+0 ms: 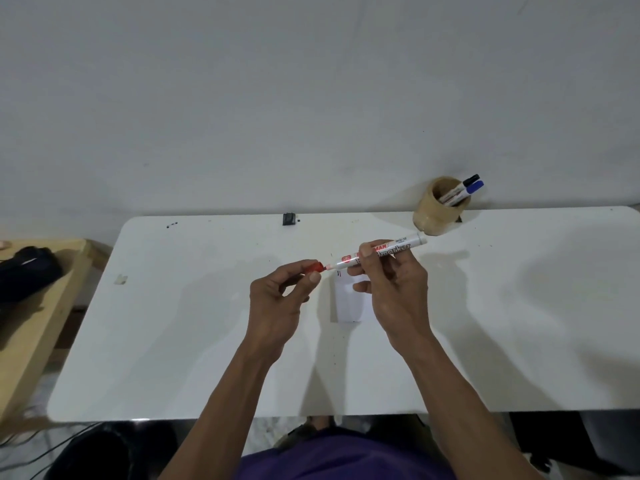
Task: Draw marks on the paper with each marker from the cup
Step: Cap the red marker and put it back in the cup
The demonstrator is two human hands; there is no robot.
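Both hands are raised over the middle of the white table. The right hand has its grip closed around the white barrel of a red marker, fingers wrapped over the printed label, with the barrel slanting up toward the far right and its tip pointing left. The left hand pinches the red cap between thumb and fingers; the cap sits right at the marker's reddish tip, and from this angle it is hard to say whether the two are touching or just apart.

Below and between the hands lies a small white paper on the table, partly hidden by the right hand's fingers. A few short dark marks show near its far edge.

At the far right of the table, close to the wall, stands a tan cup. Two markers lean in it toward the right, one with a black cap and one with a blue cap.

A small dark object sits at the far edge of the table near the middle. To the left, apart from the table, is a wooden bench with something black lying on it.
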